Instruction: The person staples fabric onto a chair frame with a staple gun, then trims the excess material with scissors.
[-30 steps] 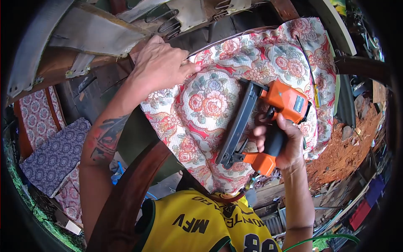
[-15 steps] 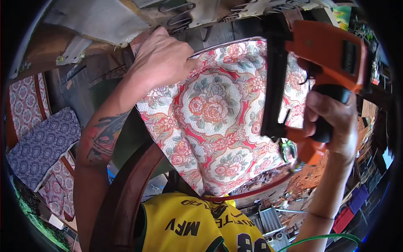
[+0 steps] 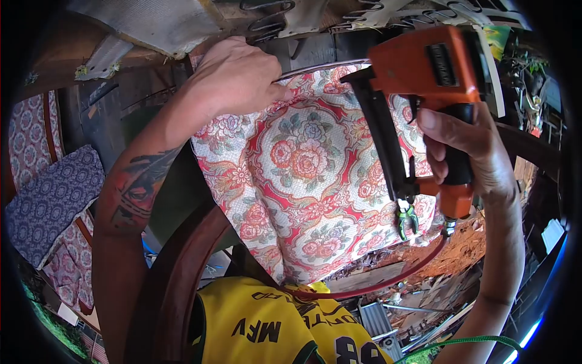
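Observation:
My right hand [image 3: 464, 142] is wrapped round the black grip of an orange and black staple gun [image 3: 427, 60], whose nose points left over the cloth. My left hand [image 3: 239, 76] is closed at the upper left edge of a floral red and white fabric [image 3: 306, 151], pressing or pinching it near the wooden frame [image 3: 145, 73]; its fingertips are partly hidden. A red hose [image 3: 388, 284] runs from the gun's base across the fabric's lower side. Green-handled pliers [image 3: 407, 219] show beside the gun's magazine.
Springs [image 3: 267, 25] and webbing [image 3: 148, 21] line the frame above. A curved dark wooden arm [image 3: 188, 273] stands at lower left. Blue patterned cloth [image 3: 57, 197] lies at far left. Reddish ground [image 3: 464, 249] and scattered scraps are at right. A green cord [image 3: 461, 341] crosses the lower right.
My right hand has swung the staple gun left and turned it, bringing its nose nearer the fabric's upper edge. My left hand keeps its place at the fabric edge.

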A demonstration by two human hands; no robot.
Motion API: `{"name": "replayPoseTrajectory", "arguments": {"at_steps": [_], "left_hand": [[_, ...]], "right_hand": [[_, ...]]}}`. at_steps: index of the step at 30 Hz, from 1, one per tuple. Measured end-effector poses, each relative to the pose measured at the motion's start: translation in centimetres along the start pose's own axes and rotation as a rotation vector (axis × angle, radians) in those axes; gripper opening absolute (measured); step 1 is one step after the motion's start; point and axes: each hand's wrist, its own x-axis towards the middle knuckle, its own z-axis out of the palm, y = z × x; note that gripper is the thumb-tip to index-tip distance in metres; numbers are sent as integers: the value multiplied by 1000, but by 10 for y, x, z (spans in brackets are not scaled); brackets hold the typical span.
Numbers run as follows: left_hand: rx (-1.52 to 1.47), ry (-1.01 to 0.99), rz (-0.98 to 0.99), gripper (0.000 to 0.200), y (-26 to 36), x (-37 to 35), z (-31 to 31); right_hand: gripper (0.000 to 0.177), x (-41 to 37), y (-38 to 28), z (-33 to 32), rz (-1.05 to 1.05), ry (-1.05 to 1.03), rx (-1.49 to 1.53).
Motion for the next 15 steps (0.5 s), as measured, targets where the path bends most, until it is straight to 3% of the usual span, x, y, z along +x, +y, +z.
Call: {"name": "replayPoseTrajectory", "arguments": {"at_steps": [3,6,15], "left_hand": [[-21,34,-15,36,-2,1,4],[-44,62,-34,35,-1,0,6],[-21,92,-16,34,-1,-2,5]], "right_hand": [[35,14,6,15,-36,-97,-64],[27,24,3,22,-4,-171,-125],[22,38,-12,46,55,-247,-153]]}}
